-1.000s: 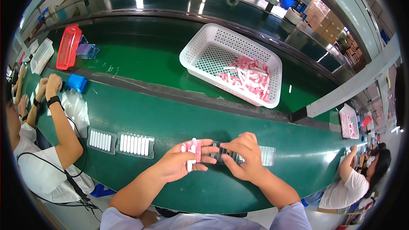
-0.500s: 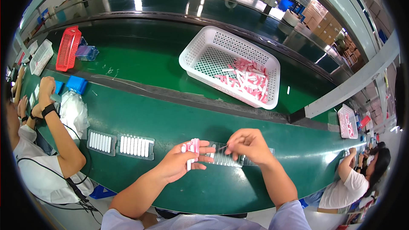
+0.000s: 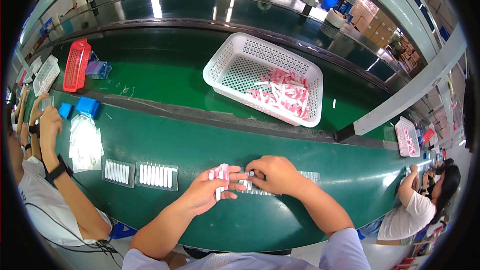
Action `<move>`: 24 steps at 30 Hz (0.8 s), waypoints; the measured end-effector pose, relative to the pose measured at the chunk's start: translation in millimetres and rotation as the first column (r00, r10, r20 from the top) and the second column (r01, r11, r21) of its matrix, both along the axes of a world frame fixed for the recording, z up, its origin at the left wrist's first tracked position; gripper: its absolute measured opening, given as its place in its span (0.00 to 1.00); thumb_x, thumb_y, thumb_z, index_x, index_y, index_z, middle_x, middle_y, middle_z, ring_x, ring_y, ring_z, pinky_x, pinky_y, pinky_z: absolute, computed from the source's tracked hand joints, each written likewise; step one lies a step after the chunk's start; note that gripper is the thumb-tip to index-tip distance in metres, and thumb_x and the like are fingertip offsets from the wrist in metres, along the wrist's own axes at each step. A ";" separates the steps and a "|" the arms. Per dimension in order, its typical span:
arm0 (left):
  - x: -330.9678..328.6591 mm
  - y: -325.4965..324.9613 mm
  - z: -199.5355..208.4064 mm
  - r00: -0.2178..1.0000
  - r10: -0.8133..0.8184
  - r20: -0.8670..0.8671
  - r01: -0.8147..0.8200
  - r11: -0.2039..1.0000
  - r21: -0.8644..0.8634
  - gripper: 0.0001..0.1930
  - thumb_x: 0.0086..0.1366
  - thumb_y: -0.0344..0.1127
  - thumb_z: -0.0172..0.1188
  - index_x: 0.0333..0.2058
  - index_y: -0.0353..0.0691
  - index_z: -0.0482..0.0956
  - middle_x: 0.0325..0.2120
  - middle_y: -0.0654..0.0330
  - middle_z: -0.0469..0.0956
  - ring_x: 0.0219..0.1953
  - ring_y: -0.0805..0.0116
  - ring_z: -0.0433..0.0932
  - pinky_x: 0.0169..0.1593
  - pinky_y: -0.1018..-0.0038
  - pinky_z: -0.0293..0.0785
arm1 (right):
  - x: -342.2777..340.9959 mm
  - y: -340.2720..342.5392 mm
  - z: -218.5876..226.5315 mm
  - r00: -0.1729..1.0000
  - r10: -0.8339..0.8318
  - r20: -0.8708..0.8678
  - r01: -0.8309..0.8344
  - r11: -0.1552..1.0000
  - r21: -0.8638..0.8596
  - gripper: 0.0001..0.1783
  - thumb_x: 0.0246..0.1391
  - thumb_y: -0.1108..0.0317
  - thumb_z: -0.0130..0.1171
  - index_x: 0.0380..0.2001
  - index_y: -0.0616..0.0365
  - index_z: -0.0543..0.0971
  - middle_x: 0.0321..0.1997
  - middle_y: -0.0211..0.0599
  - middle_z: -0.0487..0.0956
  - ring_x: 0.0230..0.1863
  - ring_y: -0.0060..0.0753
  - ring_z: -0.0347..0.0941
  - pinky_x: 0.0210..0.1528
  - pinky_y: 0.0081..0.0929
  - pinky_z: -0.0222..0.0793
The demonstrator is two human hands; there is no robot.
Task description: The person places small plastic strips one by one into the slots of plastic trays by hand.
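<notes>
Pink-and-white sticks (image 3: 222,172) thumb-pinned in my left hand (image 3: 205,189), palm up; right hand (image 3: 272,174) palm-down over clear tray (image 3: 260,190), grip: can't tell

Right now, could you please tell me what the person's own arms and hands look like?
The left hand and right hand are ungloved, with no watch or wristband visible. The forearms are bare, showing no cables or obvious markings. Higher up, the arms are covered by loose, plain sleeves in pale lavender-blue.
</notes>
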State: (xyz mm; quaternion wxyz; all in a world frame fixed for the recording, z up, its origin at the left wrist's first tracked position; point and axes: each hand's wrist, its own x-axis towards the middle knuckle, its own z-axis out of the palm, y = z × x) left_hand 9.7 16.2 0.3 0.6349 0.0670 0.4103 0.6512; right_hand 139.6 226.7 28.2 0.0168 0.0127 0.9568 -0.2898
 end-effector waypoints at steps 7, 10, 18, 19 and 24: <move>-0.3 -0.5 -0.8 0.999 -0.037 0.000 0.037 0.999 0.004 0.25 0.70 0.22 0.45 0.66 0.30 0.65 0.61 0.44 0.75 0.55 0.53 0.81 0.50 0.65 0.81 | 5.2 5.1 -8.3 0.941 -0.050 -0.336 0.045 0.999 -0.022 0.19 0.51 0.71 0.70 0.48 0.57 0.81 0.23 0.32 0.73 0.24 0.30 0.69 0.30 0.30 0.68; 2.4 -1.6 -2.9 0.992 -0.128 0.008 0.128 0.992 0.012 0.25 0.70 0.23 0.47 0.65 0.32 0.66 0.59 0.45 0.76 0.55 0.53 0.81 0.49 0.65 0.82 | 4.5 -12.1 0.1 0.957 -0.201 -0.207 0.085 0.882 -0.463 0.21 0.52 0.71 0.69 0.50 0.57 0.80 0.22 0.30 0.70 0.22 0.29 0.66 0.27 0.28 0.66; 0.7 -1.7 -6.4 0.975 -0.219 0.030 0.218 0.975 0.050 0.22 0.69 0.23 0.51 0.61 0.28 0.69 0.51 0.45 0.80 0.45 0.56 0.84 0.39 0.68 0.81 | 3.7 -11.3 -5.0 0.904 -0.426 -0.031 0.206 0.498 -0.842 0.03 0.59 0.74 0.66 0.35 0.62 0.83 0.24 0.24 0.78 0.23 0.12 0.67 0.25 0.17 0.62; -0.5 -2.5 -8.1 0.979 -0.202 0.036 0.200 0.978 0.056 0.22 0.68 0.22 0.51 0.61 0.28 0.70 0.50 0.44 0.80 0.44 0.57 0.84 0.38 0.68 0.80 | 2.3 -7.7 -1.7 0.875 -0.481 0.050 0.227 0.316 -0.921 0.03 0.59 0.75 0.66 0.34 0.63 0.83 0.24 0.26 0.79 0.23 0.13 0.68 0.24 0.17 0.62; 0.3 -4.2 -13.0 0.993 -0.088 0.073 0.085 0.995 0.041 0.22 0.66 0.21 0.50 0.60 0.28 0.71 0.49 0.45 0.81 0.42 0.58 0.84 0.36 0.69 0.79 | 11.3 16.0 2.3 0.900 -0.323 0.294 0.382 0.254 -0.889 0.04 0.59 0.74 0.67 0.34 0.63 0.82 0.29 0.41 0.86 0.21 0.19 0.75 0.24 0.17 0.66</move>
